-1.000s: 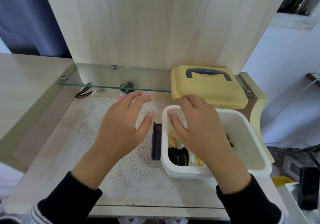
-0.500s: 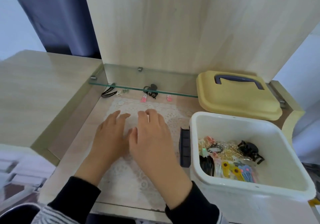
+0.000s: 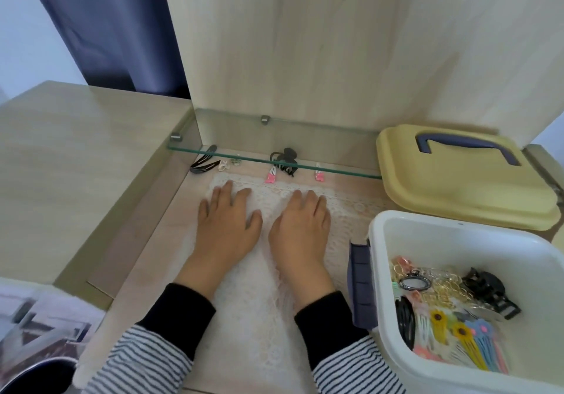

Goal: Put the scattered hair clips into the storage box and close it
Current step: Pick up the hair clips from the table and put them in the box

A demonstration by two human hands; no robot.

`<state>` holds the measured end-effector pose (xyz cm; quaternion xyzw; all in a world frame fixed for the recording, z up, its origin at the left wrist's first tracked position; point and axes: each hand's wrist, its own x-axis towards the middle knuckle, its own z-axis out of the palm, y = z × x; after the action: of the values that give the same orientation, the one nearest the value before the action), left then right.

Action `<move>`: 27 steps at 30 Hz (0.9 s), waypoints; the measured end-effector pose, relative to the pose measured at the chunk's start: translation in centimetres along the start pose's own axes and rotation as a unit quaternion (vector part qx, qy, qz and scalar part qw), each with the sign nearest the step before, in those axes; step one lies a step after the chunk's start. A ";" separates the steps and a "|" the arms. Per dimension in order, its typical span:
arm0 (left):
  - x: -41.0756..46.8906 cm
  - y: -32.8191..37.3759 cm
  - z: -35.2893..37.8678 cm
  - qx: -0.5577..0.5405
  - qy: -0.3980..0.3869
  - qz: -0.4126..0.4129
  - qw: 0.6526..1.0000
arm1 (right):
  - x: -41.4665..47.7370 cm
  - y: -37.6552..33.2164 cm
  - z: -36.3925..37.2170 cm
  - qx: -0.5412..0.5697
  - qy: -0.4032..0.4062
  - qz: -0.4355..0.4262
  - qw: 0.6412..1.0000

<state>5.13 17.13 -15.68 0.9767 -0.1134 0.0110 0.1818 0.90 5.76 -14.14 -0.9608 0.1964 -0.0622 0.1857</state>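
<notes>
My left hand (image 3: 225,226) and my right hand (image 3: 302,229) lie flat, fingers straight, side by side on the lace mat (image 3: 253,302), holding nothing. Beyond the fingertips, under the glass shelf (image 3: 274,161), lie scattered clips: black snap clips (image 3: 203,165), a small white clip (image 3: 223,165), a pink clip (image 3: 271,176), a black claw clip (image 3: 285,161) and another pink clip (image 3: 319,175). The white storage box (image 3: 457,226) stands open at the right with several colourful clips (image 3: 451,311) inside. Its yellow lid (image 3: 457,180) with a dark handle lies behind it.
A dark blue latch (image 3: 361,284) hangs on the box's left side, close to my right wrist. A wooden back panel (image 3: 305,42) rises behind the shelf. A raised wooden surface (image 3: 76,165) borders the recess on the left. A dark curtain (image 3: 106,27) hangs at the upper left.
My right hand has left the box and moved onto the mat beside the left hand. Both hands then slid forward and apart, and the view has shifted left.
</notes>
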 end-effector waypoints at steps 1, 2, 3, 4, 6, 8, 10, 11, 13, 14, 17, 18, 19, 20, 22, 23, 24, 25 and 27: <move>0.5 0.3 0.0 -0.007 0.007 0.005 1.000 | 0.4 0.0 -0.1 0.005 0.006 0.014 1.000; 1.2 0.6 0.0 -0.013 0.012 0.010 1.000 | 1.1 0.0 0.1 0.011 0.013 0.027 0.999; 1.8 0.9 0.0 -0.018 0.018 0.017 1.000 | 1.6 -0.1 0.1 0.016 0.023 0.041 0.999; 2.3 1.3 0.0 -0.023 0.025 0.026 0.999 | 2.1 -0.1 0.2 0.015 0.035 0.052 0.998; 3.1 1.8 0.3 -0.033 0.048 0.043 0.997 | 3.0 -0.1 0.6 0.003 0.060 0.066 0.996; 3.4 2.0 0.9 -0.031 0.074 0.056 0.995 | 3.8 0.2 1.0 -0.013 0.082 0.073 0.994; 3.4 1.9 1.5 -0.025 0.083 0.064 0.994 | 4.3 0.6 1.2 -0.025 0.099 0.077 0.992; 3.4 1.8 1.6 -0.026 0.085 0.066 0.994 | 4.6 0.7 1.2 -0.029 0.107 0.078 0.991; 3.5 1.6 1.7 -0.039 0.096 0.067 0.992 | 5.1 0.8 1.6 -0.033 0.116 0.077 0.990; 3.5 1.7 1.6 -0.047 0.109 0.071 0.990 | 5.1 0.7 1.6 -0.032 0.121 0.078 0.989; 3.7 1.4 1.6 -0.084 0.142 0.073 0.984 | 5.4 0.8 1.6 -0.027 0.128 0.070 0.989; 3.9 1.2 1.7 -0.106 0.147 0.074 0.981 | 5.4 0.9 1.6 -0.023 0.129 0.070 0.989; 3.9 1.0 1.7 -0.129 0.154 0.079 0.977 | 5.4 1.0 1.5 -0.020 0.131 0.072 0.989; 4.0 0.8 1.8 -0.152 0.157 0.083 0.972 | 5.4 1.0 1.5 -0.016 0.135 0.073 0.988; 4.0 0.6 1.8 -0.186 0.160 0.088 0.965 | 5.4 0.9 1.5 -0.006 0.149 0.075 0.986; 3.9 0.6 1.7 -0.194 0.158 0.088 0.964 | 5.4 0.9 1.5 -0.003 0.159 0.076 0.984; 3.9 0.6 1.7 -0.194 0.155 0.087 0.965 | 5.5 0.8 1.6 0.000 0.167 0.078 0.983; 3.8 0.7 1.6 -0.188 0.154 0.083 0.967 | 5.5 0.8 1.7 0.003 0.174 0.083 0.981; 3.8 0.7 1.6 -0.163 0.156 0.066 0.972 | 5.7 1.0 1.9 0.010 0.182 0.099 0.978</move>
<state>8.62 15.09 -16.68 0.9104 -0.1480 0.1568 0.3531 6.17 3.28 -15.99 -0.9072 0.3208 -0.2190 0.1617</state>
